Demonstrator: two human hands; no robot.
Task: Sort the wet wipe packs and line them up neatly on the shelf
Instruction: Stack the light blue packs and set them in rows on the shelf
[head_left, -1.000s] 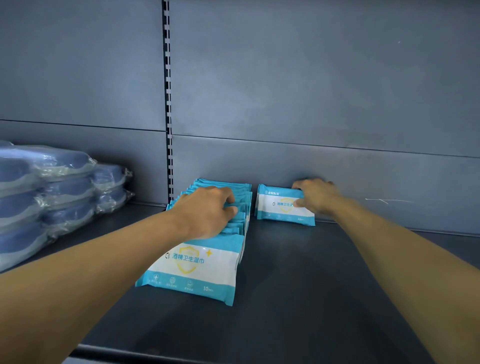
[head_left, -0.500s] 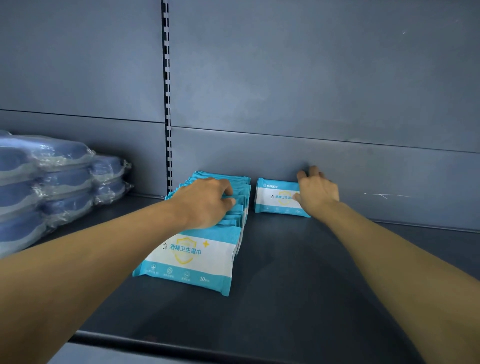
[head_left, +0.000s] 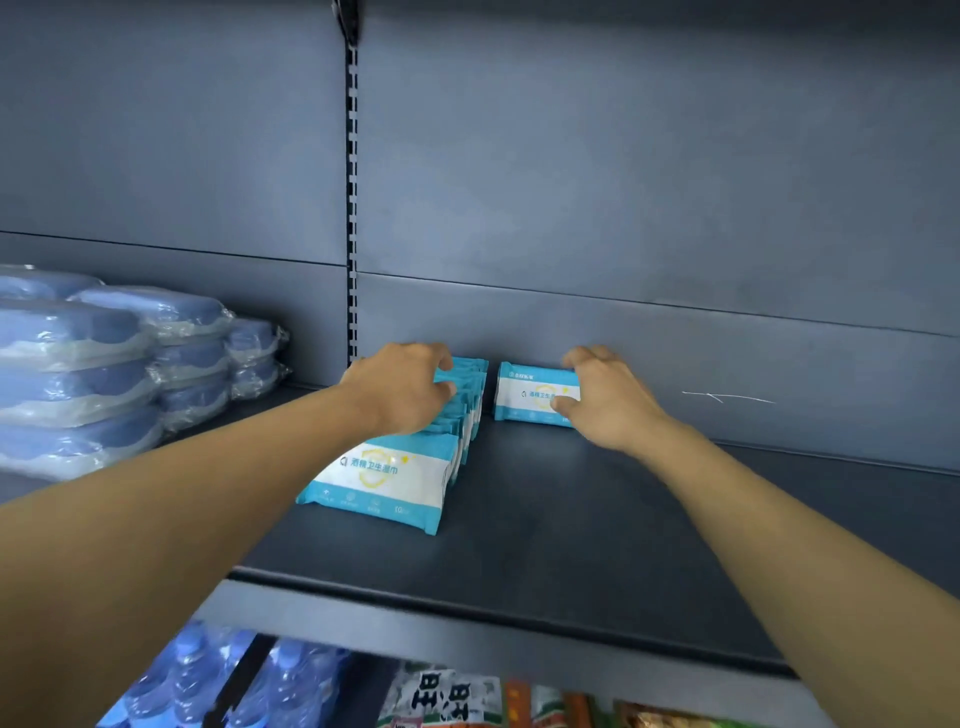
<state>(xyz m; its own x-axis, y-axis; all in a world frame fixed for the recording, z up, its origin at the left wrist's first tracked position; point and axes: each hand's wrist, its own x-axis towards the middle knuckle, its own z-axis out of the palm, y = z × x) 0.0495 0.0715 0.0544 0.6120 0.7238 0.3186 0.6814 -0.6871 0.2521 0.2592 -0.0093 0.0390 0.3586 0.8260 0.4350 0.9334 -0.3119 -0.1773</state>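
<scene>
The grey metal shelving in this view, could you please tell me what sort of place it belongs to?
Probably a shop aisle. The grey metal shelf carries a row of identical teal-and-white wet wipe packs, shrink-wrapped blue containers are stacked alongside, and clear plastic water bottles fill the shelf below.

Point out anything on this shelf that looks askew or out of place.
The front wet wipe pack of the left row leans back and sits turned off the shelf edge. One lone pack stands apart at the back wall, under the right hand.
</scene>
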